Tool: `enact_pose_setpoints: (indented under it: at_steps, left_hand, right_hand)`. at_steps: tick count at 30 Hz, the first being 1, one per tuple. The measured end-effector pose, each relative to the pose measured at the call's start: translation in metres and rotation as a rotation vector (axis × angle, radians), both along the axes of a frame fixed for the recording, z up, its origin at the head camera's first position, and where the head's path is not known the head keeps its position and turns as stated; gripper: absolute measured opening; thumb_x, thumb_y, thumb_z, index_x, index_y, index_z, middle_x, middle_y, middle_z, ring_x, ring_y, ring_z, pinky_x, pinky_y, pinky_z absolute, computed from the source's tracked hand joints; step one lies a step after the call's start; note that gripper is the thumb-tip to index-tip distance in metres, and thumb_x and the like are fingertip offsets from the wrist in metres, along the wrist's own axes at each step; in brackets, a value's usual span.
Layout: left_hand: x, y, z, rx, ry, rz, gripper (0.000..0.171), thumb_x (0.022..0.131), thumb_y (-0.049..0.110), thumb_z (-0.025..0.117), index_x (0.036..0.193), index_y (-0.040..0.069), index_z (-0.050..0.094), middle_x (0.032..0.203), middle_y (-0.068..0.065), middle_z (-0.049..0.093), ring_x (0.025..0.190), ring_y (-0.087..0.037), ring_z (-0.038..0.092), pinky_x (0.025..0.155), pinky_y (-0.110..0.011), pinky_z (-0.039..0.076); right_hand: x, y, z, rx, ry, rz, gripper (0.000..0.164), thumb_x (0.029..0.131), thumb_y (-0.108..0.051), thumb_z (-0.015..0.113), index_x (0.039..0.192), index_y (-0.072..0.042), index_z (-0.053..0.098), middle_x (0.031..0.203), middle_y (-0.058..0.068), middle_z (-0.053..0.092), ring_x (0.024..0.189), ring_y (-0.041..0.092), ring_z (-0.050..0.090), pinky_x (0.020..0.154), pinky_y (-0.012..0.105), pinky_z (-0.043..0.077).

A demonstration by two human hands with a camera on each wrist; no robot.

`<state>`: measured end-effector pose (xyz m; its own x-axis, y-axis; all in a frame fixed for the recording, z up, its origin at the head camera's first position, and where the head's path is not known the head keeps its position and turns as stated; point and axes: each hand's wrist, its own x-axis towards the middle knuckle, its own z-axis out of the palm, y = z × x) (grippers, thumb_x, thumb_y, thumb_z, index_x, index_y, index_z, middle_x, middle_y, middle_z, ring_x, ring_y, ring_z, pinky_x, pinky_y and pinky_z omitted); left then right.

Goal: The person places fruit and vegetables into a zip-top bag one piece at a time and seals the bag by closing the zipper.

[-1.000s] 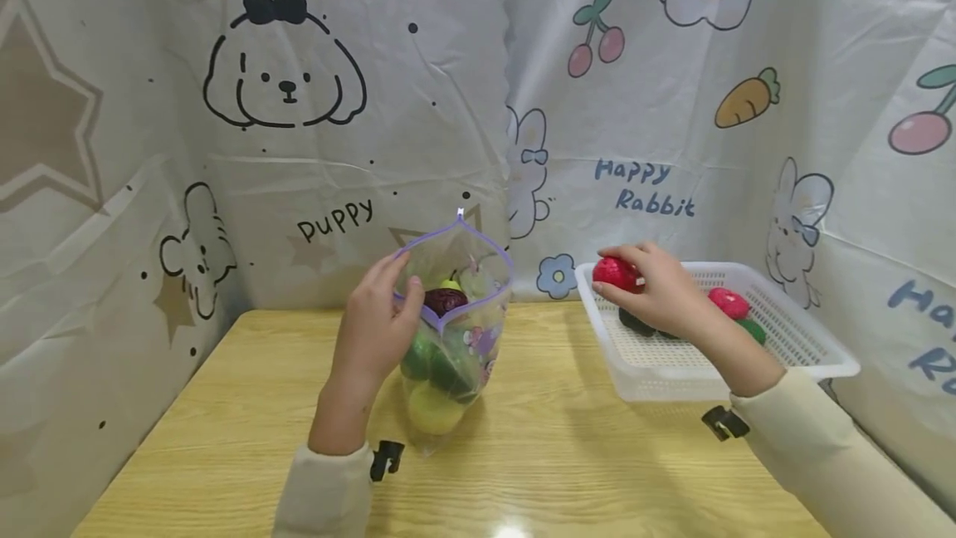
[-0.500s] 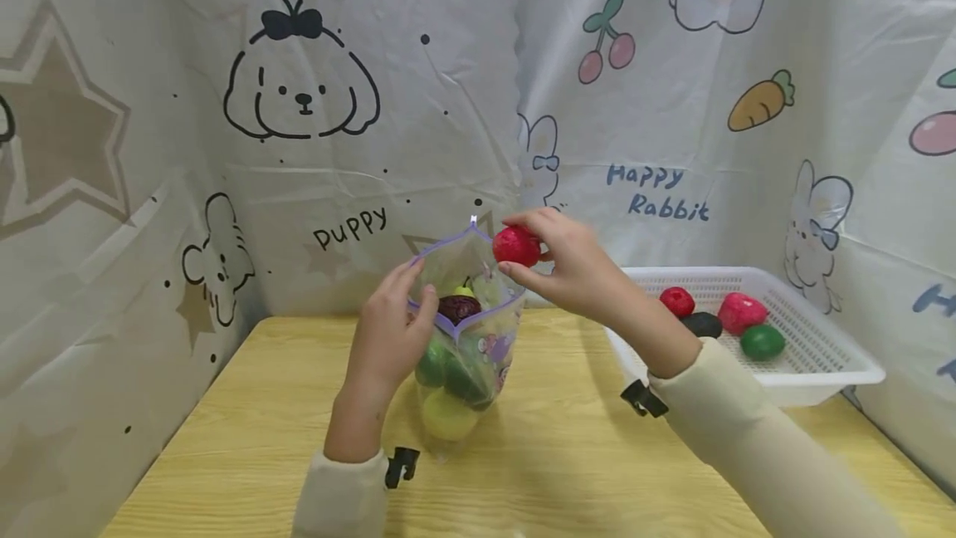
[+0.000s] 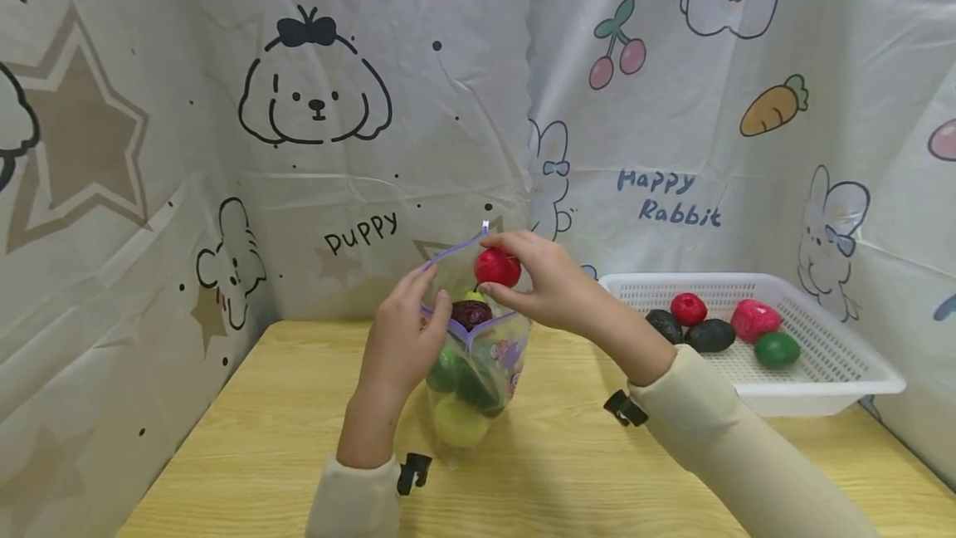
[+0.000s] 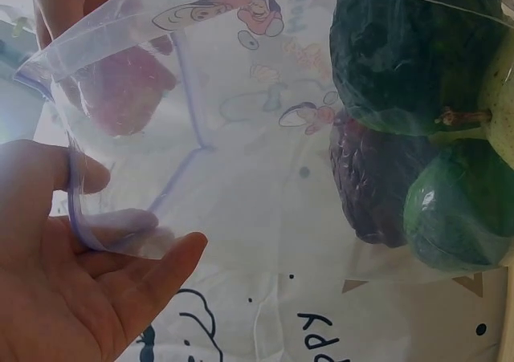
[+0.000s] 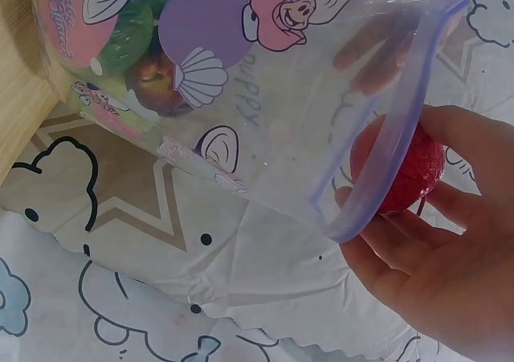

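A clear zip bag [image 3: 517, 359] with a purple-edged mouth and cartoon prints stands upright on the table. My left hand [image 3: 403, 335] grips its left rim, with fingers and thumb on either side of the edge [image 4: 76, 193]. Just inside the mouth is a round red fruit [image 3: 497, 267] with a short dark stem, pinched between the fingers and thumb of my right hand [image 3: 563, 285]. The right wrist view shows this fruit [image 5: 401, 169] partly behind the rim. Below it the bag holds a wrinkled dark purple fruit [image 4: 369, 185], green fruits [image 4: 462, 205] and a yellow one [image 3: 459, 422].
To the right a white slotted basket [image 3: 836, 388] stands on the wooden table [image 3: 246, 438]. In it lie a red fruit [image 3: 688, 309], a pinkish-red one [image 3: 756, 320], a green one [image 3: 777, 349] and two black ones [image 3: 709, 335]. Printed cloth [image 3: 448, 131] walls the table's back and sides.
My right hand has lifted the red fruit from the basket and carried it left, then down into the bag's mouth. My left hand keeps its grip on the rim. The head view has shifted slightly.
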<state>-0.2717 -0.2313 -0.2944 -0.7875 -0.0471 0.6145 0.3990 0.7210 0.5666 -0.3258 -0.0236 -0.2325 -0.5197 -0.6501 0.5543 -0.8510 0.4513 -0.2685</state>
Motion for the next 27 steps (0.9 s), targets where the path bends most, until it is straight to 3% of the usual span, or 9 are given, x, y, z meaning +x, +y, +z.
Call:
enact_pose_setpoints:
  at_steps: [7, 11, 16, 22, 27]
  left_hand:
    - [0.001, 0.002, 0.002, -0.011, 0.007, 0.001, 0.047, 0.103, 0.022, 0.055, 0.143, -0.002, 0.054, 0.147, -0.017, 0.053, 0.094, -0.029, 0.069, 0.09, -0.049, 0.056]
    - [0.001, 0.002, 0.002, -0.013, -0.007, 0.009, 0.048, 0.103, 0.023, 0.054, 0.144, -0.001, 0.054, 0.148, -0.016, 0.053, 0.091, -0.027, 0.069, 0.087, -0.048, 0.056]
    - [0.001, 0.0, 0.002, -0.011, -0.015, 0.024, 0.05, 0.103, 0.026, 0.053, 0.145, 0.0, 0.054, 0.149, -0.016, 0.052, 0.1, -0.032, 0.068, 0.095, -0.051, 0.053]
    - [0.002, 0.0, 0.002, -0.005, -0.022, 0.024, 0.049, 0.103, 0.025, 0.053, 0.145, 0.0, 0.053, 0.15, -0.017, 0.051, 0.105, -0.035, 0.067, 0.101, -0.053, 0.05]
    - [0.002, 0.001, 0.002, -0.012, -0.031, 0.015, 0.049, 0.104, 0.026, 0.052, 0.146, 0.0, 0.052, 0.151, -0.016, 0.05, 0.105, -0.034, 0.067, 0.103, -0.052, 0.049]
  right_hand:
    - [0.0, -0.001, -0.001, 0.002, 0.0, -0.004, 0.05, 0.092, -0.019, 0.076, 0.136, -0.001, 0.059, 0.124, 0.016, 0.065, 0.094, 0.021, 0.065, 0.077, 0.031, 0.058]
    - [0.001, -0.003, -0.002, 0.002, -0.023, 0.002, 0.049, 0.094, -0.02, 0.074, 0.137, -0.001, 0.058, 0.128, 0.017, 0.063, 0.099, 0.026, 0.068, 0.08, 0.034, 0.059]
    - [0.002, -0.002, -0.003, 0.0, -0.05, -0.005, 0.047, 0.098, -0.022, 0.07, 0.138, -0.001, 0.057, 0.133, 0.017, 0.061, 0.106, 0.03, 0.067, 0.083, 0.035, 0.06]
    - [0.0, 0.002, -0.007, -0.019, 0.009, -0.018, 0.035, 0.098, -0.018, 0.068, 0.128, 0.0, 0.062, 0.127, 0.015, 0.065, 0.109, 0.029, 0.065, 0.091, 0.04, 0.056]
    - [-0.002, 0.009, -0.012, -0.043, 0.018, -0.115, 0.028, 0.096, -0.017, 0.069, 0.119, -0.001, 0.067, 0.125, 0.017, 0.061, 0.118, 0.034, 0.058, 0.101, 0.048, 0.049]
